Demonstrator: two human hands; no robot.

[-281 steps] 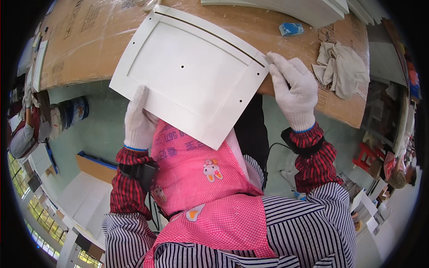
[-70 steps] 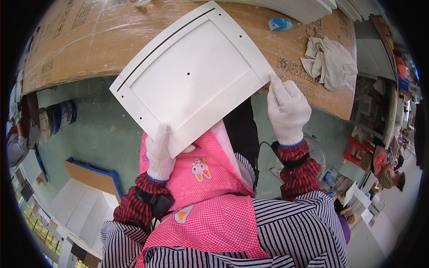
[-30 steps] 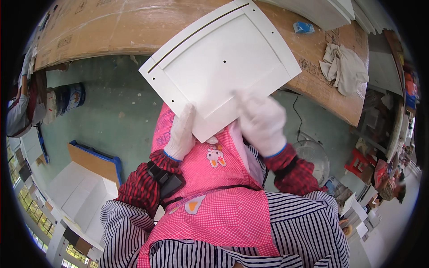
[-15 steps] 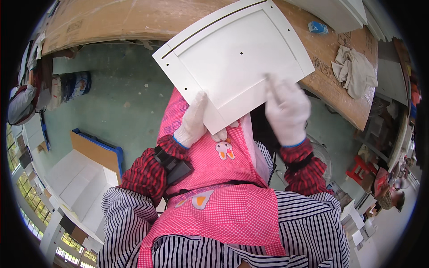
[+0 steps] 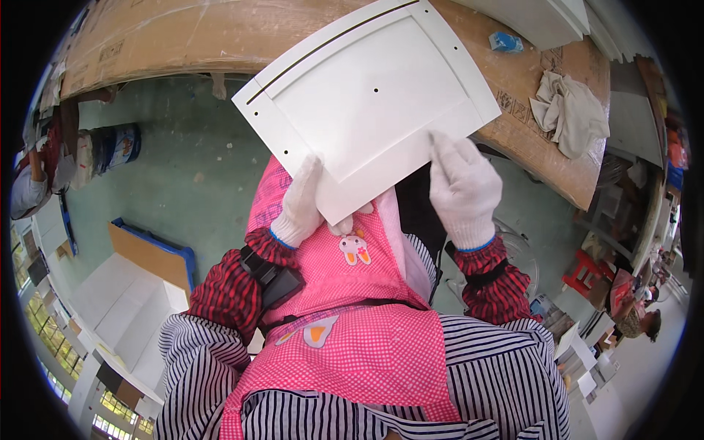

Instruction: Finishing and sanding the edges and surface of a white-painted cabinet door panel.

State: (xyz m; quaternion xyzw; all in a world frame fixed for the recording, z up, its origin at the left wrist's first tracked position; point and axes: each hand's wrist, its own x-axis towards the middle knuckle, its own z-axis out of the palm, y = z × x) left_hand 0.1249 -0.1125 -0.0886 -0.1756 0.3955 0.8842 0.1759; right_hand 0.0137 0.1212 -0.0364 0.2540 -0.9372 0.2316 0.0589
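A white panel (image 5: 367,110) with a recessed middle, a dark slot along its far edge and several small dark holes lies tilted in front of me. Its far part is over the brown-covered table, its near corner over my pink apron. My left hand (image 5: 300,204), in a white glove, grips the panel's near left edge, thumb on top and fingers underneath. At the near right edge is my gloved right hand (image 5: 465,189), its fingers pressed together with the tips on the panel's frame beside the recess. Whatever they may hold is hidden.
The brown-covered table (image 5: 183,37) carries a crumpled pale cloth (image 5: 570,111) and a small blue box (image 5: 506,42) on the right. A white box-shaped cabinet (image 5: 139,293) stands on the floor at left, a red stool (image 5: 587,273) at right. Other people are at both sides.
The view has shifted slightly, so the panel and left hand appear further left. My right hand, blurred before, is now sharp, its fingertips at the recess's near edge.
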